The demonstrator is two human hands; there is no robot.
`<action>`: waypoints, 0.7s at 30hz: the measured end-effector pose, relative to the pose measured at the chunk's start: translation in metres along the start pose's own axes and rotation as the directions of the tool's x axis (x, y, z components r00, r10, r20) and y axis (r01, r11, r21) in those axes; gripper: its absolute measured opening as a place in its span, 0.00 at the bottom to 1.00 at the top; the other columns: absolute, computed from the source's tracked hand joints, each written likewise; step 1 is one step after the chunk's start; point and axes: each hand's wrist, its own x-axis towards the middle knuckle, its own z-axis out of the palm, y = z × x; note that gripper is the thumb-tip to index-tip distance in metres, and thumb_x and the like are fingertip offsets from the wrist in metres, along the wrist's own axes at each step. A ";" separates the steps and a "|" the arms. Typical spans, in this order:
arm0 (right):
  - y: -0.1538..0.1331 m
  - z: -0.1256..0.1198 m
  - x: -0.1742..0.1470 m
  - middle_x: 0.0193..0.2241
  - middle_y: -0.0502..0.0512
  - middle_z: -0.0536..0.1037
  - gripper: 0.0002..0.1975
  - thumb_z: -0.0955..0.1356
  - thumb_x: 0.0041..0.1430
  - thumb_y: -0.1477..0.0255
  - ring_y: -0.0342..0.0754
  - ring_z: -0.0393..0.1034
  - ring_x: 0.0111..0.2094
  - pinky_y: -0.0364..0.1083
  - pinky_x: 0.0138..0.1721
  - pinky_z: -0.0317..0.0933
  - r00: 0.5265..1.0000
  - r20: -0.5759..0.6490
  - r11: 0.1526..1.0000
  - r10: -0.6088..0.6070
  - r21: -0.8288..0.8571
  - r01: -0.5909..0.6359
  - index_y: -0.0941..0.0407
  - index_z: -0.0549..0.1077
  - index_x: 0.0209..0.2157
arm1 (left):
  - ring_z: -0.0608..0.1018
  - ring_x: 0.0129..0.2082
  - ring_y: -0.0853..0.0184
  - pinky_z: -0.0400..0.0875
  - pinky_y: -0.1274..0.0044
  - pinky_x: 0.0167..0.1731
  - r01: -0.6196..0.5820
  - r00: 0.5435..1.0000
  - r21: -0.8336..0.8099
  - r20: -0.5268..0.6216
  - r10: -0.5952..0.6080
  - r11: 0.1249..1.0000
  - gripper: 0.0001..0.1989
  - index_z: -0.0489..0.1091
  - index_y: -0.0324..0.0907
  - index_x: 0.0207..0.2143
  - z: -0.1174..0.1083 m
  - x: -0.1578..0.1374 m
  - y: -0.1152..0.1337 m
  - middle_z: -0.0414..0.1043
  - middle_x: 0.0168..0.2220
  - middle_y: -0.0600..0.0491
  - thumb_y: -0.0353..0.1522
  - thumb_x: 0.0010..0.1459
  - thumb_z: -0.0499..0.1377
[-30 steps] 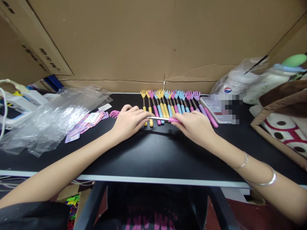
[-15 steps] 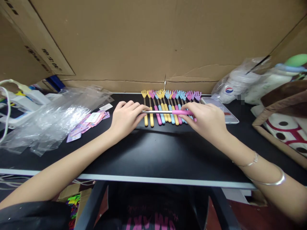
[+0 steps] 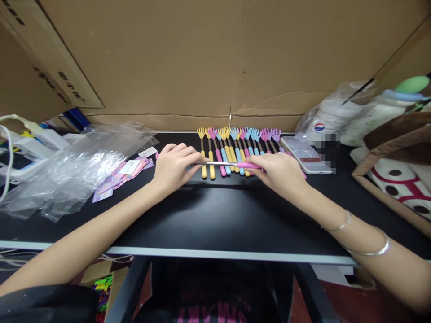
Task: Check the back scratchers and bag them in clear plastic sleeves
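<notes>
Between my two hands a back scratcher (image 3: 221, 164) lies level, its thin metal rod showing in the middle. My left hand (image 3: 177, 167) is closed round the rod's left end, and a bit of pink peeks out behind its knuckles. Closed on the pink grip at the other end is my right hand (image 3: 283, 170). Just behind the rod, a row of several back scratchers (image 3: 232, 154) rests on the black desk, with yellow, pink, blue and purple claw heads pointing away from me. My right hand hides some of their handles.
Clear plastic bags (image 3: 77, 166) and a fan of printed cards (image 3: 123, 177) lie left. A phone (image 3: 308, 154), a bagged cup (image 3: 328, 123) and a brown-trimmed bag (image 3: 393, 166) stand right. The cardboard wall (image 3: 202, 58) closes off the back. Below sits an open box (image 3: 116, 287) of colourful pieces.
The held back scratcher has dropped slightly in view, its right end now a little lower. My right hand has shifted slightly down and left; my left hand has barely moved.
</notes>
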 end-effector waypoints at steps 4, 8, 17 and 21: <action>0.000 0.004 -0.001 0.31 0.52 0.82 0.19 0.59 0.67 0.58 0.47 0.73 0.29 0.44 0.26 0.50 0.997 0.039 0.992 0.066 0.105 -0.070 0.53 0.76 0.39 | 0.72 0.31 0.67 0.58 0.73 0.32 -0.007 1.000 -0.017 -0.027 0.007 1.000 0.07 0.74 0.46 0.34 0.000 -0.001 0.000 0.77 0.31 0.56 0.35 0.64 0.56; 0.000 0.006 -0.002 0.36 0.52 0.82 0.17 0.59 0.67 0.60 0.47 0.75 0.32 0.43 0.26 0.51 0.992 0.096 0.971 0.076 0.220 -0.096 0.51 0.76 0.42 | 0.70 0.28 0.68 0.55 0.75 0.26 0.017 0.997 -0.007 -0.077 -0.017 1.000 0.11 0.76 0.46 0.32 -0.001 -0.002 -0.001 0.76 0.29 0.55 0.37 0.64 0.56; -0.001 0.004 0.000 0.36 0.51 0.81 0.17 0.59 0.67 0.60 0.48 0.74 0.33 0.42 0.27 0.53 0.948 0.314 0.934 0.043 0.324 -0.150 0.48 0.74 0.49 | 0.67 0.25 0.71 0.54 0.76 0.24 -0.101 0.965 0.057 -0.237 0.112 0.993 0.09 0.74 0.45 0.27 0.000 0.000 -0.003 0.75 0.26 0.58 0.34 0.61 0.60; -0.001 0.005 0.000 0.34 0.51 0.81 0.18 0.59 0.67 0.60 0.48 0.73 0.31 0.42 0.27 0.53 0.943 0.330 0.934 0.037 0.324 -0.150 0.49 0.74 0.50 | 0.67 0.26 0.71 0.55 0.76 0.23 -0.123 0.962 0.036 -0.239 0.129 0.992 0.07 0.74 0.45 0.28 0.001 0.000 -0.004 0.75 0.26 0.58 0.32 0.60 0.61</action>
